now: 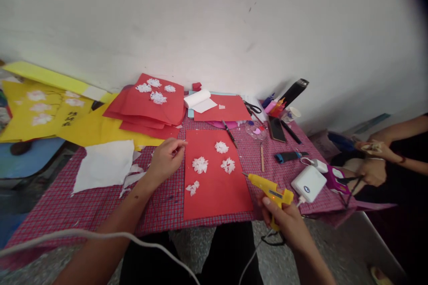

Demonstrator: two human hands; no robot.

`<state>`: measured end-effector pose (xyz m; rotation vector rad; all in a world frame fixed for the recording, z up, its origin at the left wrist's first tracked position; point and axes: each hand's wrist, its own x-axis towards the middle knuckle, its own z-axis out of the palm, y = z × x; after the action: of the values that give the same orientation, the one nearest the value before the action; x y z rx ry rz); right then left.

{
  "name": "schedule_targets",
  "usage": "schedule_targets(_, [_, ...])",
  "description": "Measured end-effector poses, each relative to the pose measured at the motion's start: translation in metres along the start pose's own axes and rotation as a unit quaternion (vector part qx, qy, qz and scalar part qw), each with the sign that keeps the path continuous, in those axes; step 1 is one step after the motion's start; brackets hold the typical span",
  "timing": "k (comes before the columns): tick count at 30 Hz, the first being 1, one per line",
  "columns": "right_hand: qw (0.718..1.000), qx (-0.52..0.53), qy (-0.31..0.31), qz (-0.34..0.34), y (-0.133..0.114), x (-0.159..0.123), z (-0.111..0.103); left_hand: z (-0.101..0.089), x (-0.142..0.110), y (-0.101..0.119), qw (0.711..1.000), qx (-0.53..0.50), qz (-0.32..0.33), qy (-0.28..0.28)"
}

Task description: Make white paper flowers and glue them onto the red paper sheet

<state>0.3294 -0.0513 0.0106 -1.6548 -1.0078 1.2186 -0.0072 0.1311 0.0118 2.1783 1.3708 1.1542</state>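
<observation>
A red paper sheet [214, 205] lies flat on the checked cloth in front of me. Several white crumpled-paper flowers [199, 164] sit on it, and the lower-left piece [192, 188] is smaller and looks partial. My right hand [284, 218] grips a yellow hot glue gun [264, 183], an orange light showing on its body. Its nozzle points left, over the sheet's right edge. At the sheet's upper-left edge is my left hand [169, 158], fingers curled and fingertips together; whatever may be between them is too small to make out.
Red sheets with white flowers [150, 107] are stacked at back left, near yellow paper [83, 127] and white paper [103, 167]. A pen [230, 133], phone [277, 129], scissors [253, 107] and white box [309, 184] lie rightward. A white cable [117, 234] crosses below. Another person's hands [374, 171] are at right.
</observation>
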Motion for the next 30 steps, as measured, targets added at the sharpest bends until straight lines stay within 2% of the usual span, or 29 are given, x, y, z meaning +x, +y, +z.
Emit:
schedule_targets(5, [0.999,0.02,-0.031,-0.006,-0.005,0.013,0.01,-0.001,0.001,-0.002,1.0,-0.002,-0.009,0.001])
schedule_targets(11, [0.999,0.01,-0.031,0.001,0.011,0.025,0.014,-0.007,0.004,-0.001,0.998,-0.028,-0.052,0.02])
schedule_targets(13, [0.999,0.007,-0.039,-0.017,0.015,0.024,0.013,-0.014,0.003,0.009,0.999,-0.033,-0.035,-0.024])
schedule_targets(15, [0.998,0.01,-0.046,-0.037,0.018,0.023,0.011,-0.024,-0.001,0.022,0.992,-0.033,0.013,-0.117])
schedule_targets(17, [0.997,0.018,-0.045,-0.052,0.021,0.022,0.01,-0.033,-0.01,0.035,0.973,-0.017,0.056,-0.225])
schedule_targets(18, [0.997,0.022,-0.043,-0.056,0.023,0.022,0.01,-0.037,-0.016,0.039,0.964,-0.001,0.062,-0.259])
schedule_targets(22, [0.997,0.017,-0.036,-0.071,0.026,0.023,0.01,-0.042,-0.044,0.045,0.944,0.061,0.049,-0.32])
schedule_targets(26, [0.996,0.014,-0.038,-0.084,0.025,0.023,0.011,-0.031,-0.063,0.044,0.947,0.101,0.043,-0.301])
schedule_targets(30, [0.996,0.02,-0.031,-0.08,0.022,0.021,0.013,-0.019,-0.067,0.045,0.952,0.132,0.039,-0.273])
